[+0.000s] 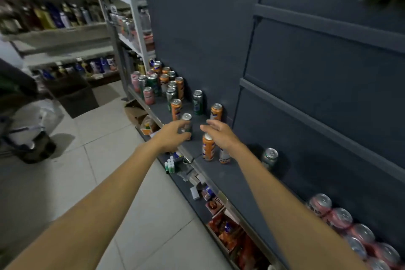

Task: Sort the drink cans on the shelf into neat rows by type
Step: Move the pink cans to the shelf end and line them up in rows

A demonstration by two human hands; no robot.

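Drink cans stand scattered on a dark grey shelf (232,180). My left hand (173,136) grips a green can (187,124) near the shelf's front edge. My right hand (219,132) hovers with loose fingers over the top of an orange can (208,147), and a second orange can (224,156) stands just under my wrist. Another orange can (216,112) and a green can (198,102) stand behind against the back panel. A lone green can (270,158) sits to the right. A mixed cluster of orange, green and pink cans (162,85) fills the far left end.
A row of pink cans (341,219) lines the shelf's near right end. A lower shelf (197,186) holds small boxes and snack packets. White shelving with bottles (54,17) stands across the tiled aisle. A bagged bin (32,131) sits on the floor at left.
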